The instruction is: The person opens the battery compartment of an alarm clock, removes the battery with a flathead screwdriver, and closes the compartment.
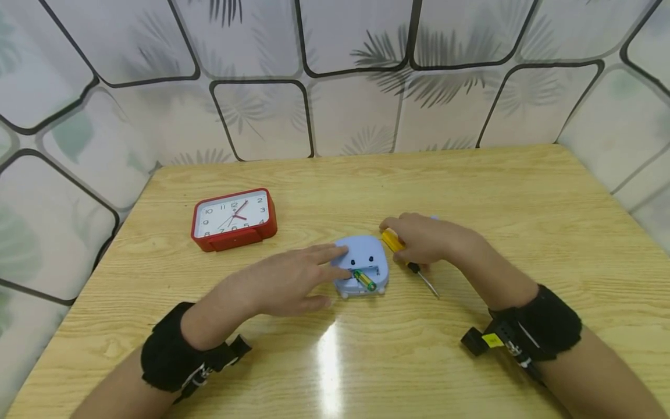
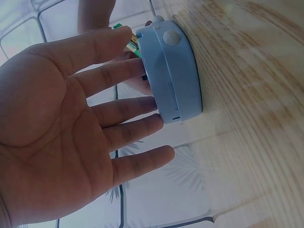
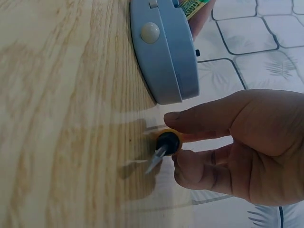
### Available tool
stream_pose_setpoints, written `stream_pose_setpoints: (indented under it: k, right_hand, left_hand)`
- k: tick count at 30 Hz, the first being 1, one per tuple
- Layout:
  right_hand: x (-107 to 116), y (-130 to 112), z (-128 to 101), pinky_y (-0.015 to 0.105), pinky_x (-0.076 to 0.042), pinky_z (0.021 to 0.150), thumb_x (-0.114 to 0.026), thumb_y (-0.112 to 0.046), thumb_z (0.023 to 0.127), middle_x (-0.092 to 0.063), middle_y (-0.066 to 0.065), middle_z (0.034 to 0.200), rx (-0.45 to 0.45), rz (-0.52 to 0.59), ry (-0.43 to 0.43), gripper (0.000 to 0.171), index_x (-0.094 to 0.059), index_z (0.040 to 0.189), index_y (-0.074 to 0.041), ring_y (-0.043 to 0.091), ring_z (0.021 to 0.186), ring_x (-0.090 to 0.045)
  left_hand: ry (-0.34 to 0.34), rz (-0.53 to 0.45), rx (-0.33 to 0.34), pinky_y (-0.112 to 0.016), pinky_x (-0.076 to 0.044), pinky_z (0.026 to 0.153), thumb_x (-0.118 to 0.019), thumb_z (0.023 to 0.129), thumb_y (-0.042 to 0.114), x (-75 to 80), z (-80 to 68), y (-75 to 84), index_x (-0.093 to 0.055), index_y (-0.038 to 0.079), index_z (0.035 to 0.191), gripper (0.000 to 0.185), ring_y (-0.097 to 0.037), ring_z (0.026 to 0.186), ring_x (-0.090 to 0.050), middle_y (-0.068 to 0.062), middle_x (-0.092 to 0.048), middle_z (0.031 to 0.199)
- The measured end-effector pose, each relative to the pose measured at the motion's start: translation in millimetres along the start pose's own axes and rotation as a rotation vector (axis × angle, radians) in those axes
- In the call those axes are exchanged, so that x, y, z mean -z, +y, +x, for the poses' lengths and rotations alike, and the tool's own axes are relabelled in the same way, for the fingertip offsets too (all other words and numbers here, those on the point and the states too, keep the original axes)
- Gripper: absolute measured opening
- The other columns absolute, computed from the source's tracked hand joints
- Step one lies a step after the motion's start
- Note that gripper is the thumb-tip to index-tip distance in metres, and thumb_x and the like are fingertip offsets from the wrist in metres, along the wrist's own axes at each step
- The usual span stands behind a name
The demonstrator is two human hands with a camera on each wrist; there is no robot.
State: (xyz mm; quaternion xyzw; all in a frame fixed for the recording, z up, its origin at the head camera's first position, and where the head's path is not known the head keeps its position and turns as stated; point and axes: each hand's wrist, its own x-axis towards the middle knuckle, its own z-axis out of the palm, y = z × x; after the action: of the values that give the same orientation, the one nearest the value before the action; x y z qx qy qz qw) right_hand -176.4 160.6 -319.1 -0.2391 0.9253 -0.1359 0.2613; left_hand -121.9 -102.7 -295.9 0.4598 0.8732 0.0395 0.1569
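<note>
A light-blue alarm clock [image 1: 361, 247] with rounded corners and small feet lies in the middle of the table, its back upward. In its uncovered battery compartment a green battery [image 1: 364, 280] sits tilted, one end raised. My left hand [image 1: 288, 279] rests its outstretched fingertips on the clock's left side; the left wrist view shows the palm and spread fingers. To the right of the clock, my right hand [image 1: 426, 238] pinches the yellow handle of a screwdriver [image 1: 392, 240] between thumb and fingers. The screwdriver's metal shaft points toward the front right, low over the tabletop.
A red rectangular alarm clock [image 1: 234, 218] stands tilted back at the left of the table [image 1: 335, 186]. Behind the right hand, a small bluish piece [image 1: 435, 217] peeks out, mostly hidden. Patterned curtain-like walls [image 1: 350, 116] border the table's back and sides.
</note>
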Motion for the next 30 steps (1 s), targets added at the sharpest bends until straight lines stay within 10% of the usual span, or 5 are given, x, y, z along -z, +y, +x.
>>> stream_pose_setpoints:
  k: [11, 17, 30]
  right_hand:
    - [6.9, -7.3, -7.9, 0.034, -0.049, 0.077, -0.064, -0.022, 0.088, -0.056, 0.008, 0.109, 0.105, -0.108, 0.162, 0.051, -0.045, 0.134, -0.012, 0.019, 0.093, -0.056]
    - [11.0, -23.5, -18.1, 0.026, -0.045, 0.065, -0.06, -0.015, 0.087, -0.056, -0.003, 0.087, 0.288, -0.105, 0.244, 0.026, -0.057, 0.113, -0.014, 0.011, 0.072, -0.051]
    - [2.9, -50.0, -30.4, 0.022, -0.045, 0.059, -0.076, -0.038, 0.076, -0.056, -0.013, 0.072, 0.399, -0.091, 0.027, 0.033, -0.057, 0.1, -0.025, 0.003, 0.063, -0.05]
  left_hand:
    - [0.007, -0.015, 0.001, -0.04, -0.03, 0.111, -0.062, 0.089, 0.033, 0.3, -0.4, -0.2, -0.051, 0.018, 0.135, 0.049, -0.025, 0.141, -0.026, -0.009, -0.028, 0.152]
    - [0.012, -0.015, -0.006, -0.039, -0.03, 0.111, -0.062, 0.089, 0.032, 0.9, -0.4, -0.1, -0.051, 0.017, 0.135, 0.049, -0.025, 0.141, -0.027, -0.009, -0.029, 0.152]
    - [0.016, -0.019, -0.003, -0.04, -0.033, 0.11, -0.062, 0.089, 0.034, 0.4, -0.2, -0.2, -0.05, 0.018, 0.135, 0.05, -0.026, 0.14, -0.027, -0.01, -0.028, 0.152]
